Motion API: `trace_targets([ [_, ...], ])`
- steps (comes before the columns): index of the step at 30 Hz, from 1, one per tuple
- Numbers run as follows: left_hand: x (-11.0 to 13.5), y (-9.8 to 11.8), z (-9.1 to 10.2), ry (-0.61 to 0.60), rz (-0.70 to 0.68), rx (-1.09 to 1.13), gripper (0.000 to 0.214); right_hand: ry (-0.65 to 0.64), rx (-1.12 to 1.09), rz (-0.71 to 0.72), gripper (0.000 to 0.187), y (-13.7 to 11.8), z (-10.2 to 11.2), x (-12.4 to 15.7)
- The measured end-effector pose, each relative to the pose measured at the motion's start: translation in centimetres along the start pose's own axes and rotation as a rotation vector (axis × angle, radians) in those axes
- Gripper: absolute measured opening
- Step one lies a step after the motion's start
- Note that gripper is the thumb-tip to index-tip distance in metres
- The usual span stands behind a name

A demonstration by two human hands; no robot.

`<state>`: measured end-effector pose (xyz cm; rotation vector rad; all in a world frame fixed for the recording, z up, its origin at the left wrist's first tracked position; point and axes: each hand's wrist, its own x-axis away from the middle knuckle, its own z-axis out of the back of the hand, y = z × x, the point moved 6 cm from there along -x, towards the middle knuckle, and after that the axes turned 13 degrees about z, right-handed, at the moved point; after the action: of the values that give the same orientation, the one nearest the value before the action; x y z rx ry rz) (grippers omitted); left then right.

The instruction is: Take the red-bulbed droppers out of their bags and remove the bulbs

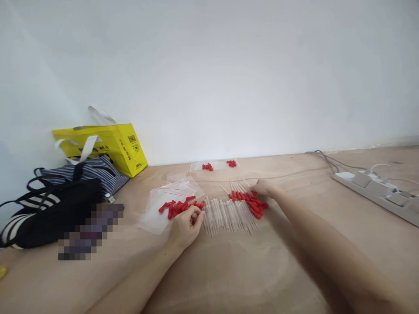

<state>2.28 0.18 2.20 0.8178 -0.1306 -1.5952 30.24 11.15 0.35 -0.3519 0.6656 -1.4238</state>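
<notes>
A row of thin clear tubes [229,218] lies side by side on the wooden table between my hands. My left hand [186,224] rests at the row's left end with fingers curled and thumb against them; what they hold, if anything, is hidden. Beside it, loose red rubber bulbs [176,208] lie on clear zip bags [159,198]. My right hand [261,187] is closed beyond the row's right end, over a pile of red bulbs [255,206]. Several tubes fitted with red bulbs [236,188] fan out there, pointing away. What my right fingers grip cannot be made out.
More bags with small groups of red bulbs [207,167] lie near the wall. To the left stand a yellow bag [127,150], a striped bag [114,179] and a black bag [75,200]. A white power strip [376,196] with cables sits at the right.
</notes>
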Motion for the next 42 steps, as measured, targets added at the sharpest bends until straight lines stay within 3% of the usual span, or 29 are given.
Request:
trace_targets([
  [4, -0.1, 1.1, 0.1, 0.062, -0.139, -0.049, 0.021, -0.033, -0.132, 0.15, 0.029, -1.8, 0.2, 2.1],
  [8, -0.1, 3.1, 0.5, 0.147, -0.299, -0.08, 0.015, 0.003, -0.165, 0.289, 0.018, -3.5, 0.0, 5.7],
  [12, 0.6, 5.1, 0.2, 0.272, -0.441, -0.219, 0.022, 0.173, 0.089, 0.658, 0.012, -6.6, 0.0, 9.5],
  [17, 1.8, 6.4, -1.3, 0.276, -0.584, -0.243, 0.017, 0.264, 0.126, 0.868, 0.014, -9.1, -1.1, 12.1],
  [23, 2.7, 6.8, -2.1, 0.262, -0.687, -0.285, 0.019, 0.319, 0.144, 0.938, 0.012, -9.9, -1.5, 12.8],
  [31, 2.8, 6.6, -2.3, 0.258, -0.659, -0.288, 0.017, 0.303, 0.207, 0.961, 0.018, -9.4, -1.8, 12.8],
  [42, 3.1, 6.7, -2.1, 0.241, -0.658, -0.276, 0.015, 0.256, 0.117, 1.014, 0.02, -9.1, -1.7, 13.4],
])
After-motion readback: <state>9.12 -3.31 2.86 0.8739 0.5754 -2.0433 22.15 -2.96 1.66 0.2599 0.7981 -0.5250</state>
